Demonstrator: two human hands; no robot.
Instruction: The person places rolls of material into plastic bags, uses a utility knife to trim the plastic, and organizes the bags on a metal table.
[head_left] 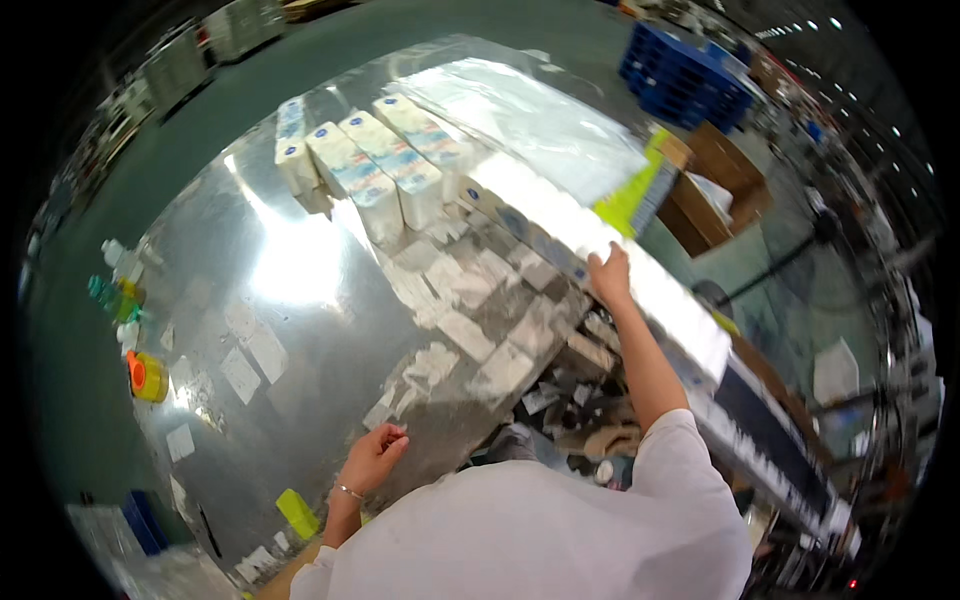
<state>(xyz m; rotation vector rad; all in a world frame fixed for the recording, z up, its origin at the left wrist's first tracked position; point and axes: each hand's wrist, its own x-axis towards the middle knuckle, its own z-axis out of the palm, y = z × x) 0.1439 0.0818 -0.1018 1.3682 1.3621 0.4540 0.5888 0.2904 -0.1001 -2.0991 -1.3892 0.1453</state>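
Left of the long white row [675,312], the wrapped packs [388,155] lie on the metal surface [320,350]; the left hand [374,456], well apart from the row, is half curled, and I cannot tell if it grasps something; the right hand [612,275] is at the row, its grip also unclear.

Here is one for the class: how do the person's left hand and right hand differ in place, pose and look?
The left hand is close to the body, over the metal table; the right hand reaches farther out, to the long white row. The left hand is loosely curled, while the right hand looks more extended. A bracelet circles the left wrist; none shows on the right. Both are bare.
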